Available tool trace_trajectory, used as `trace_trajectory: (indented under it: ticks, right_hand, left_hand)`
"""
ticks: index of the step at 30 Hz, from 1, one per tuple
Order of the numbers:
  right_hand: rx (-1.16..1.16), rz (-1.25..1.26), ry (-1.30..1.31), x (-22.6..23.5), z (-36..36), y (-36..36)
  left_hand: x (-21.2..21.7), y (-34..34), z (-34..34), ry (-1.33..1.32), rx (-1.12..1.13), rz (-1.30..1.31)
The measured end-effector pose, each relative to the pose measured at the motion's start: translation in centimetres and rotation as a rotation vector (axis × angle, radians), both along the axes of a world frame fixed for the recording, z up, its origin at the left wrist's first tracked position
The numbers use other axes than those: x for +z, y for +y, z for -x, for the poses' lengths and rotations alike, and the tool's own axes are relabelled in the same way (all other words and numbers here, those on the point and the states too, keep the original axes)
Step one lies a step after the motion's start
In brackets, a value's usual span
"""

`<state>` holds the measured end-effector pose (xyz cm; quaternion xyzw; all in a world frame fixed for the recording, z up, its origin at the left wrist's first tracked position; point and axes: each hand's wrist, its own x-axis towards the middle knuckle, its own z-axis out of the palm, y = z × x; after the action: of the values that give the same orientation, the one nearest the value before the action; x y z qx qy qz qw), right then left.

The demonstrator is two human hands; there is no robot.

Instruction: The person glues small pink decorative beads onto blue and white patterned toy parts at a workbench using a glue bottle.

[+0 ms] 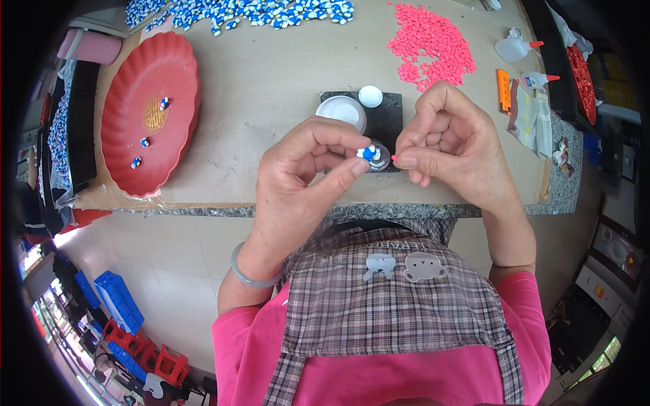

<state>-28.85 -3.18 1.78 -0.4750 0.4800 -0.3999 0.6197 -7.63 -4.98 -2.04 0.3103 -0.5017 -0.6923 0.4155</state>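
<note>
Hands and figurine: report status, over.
Left hand pinches blue-white figurine. Right hand pinches pink piece, just beside it. Nothing between them.

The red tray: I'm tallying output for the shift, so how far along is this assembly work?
Early on. The red tray holds only three finished blue-and-white figures. In hand: the left hand pinches one blue-and-white figure, while the right hand brings a small pink piece to it. Left: a large pile of blue-and-white figures and a heap of pink pieces.
</note>
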Motion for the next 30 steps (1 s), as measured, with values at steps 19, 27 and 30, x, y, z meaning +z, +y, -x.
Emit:
trace_trajectory:
  ticks: [19, 27, 30]
  right_hand:
    - [-0.062, 0.400, 0.493, -1.0, -1.1, 1.0]
    - [-0.308, 0.445, 0.709, -3.3, 2.1, 1.4]
    - [-0.417, 0.400, 0.839, -5.3, 6.5, 1.2]
  left_hand:
    - [0.1, -0.2, 1.0, -0.348, 0.099, 0.538]
    - [0.4, -1.0, -1.3, -0.168, 0.209, 0.069]
    - [-0.4, -3.2, -2.5, 0.086, 0.323, -0.252]
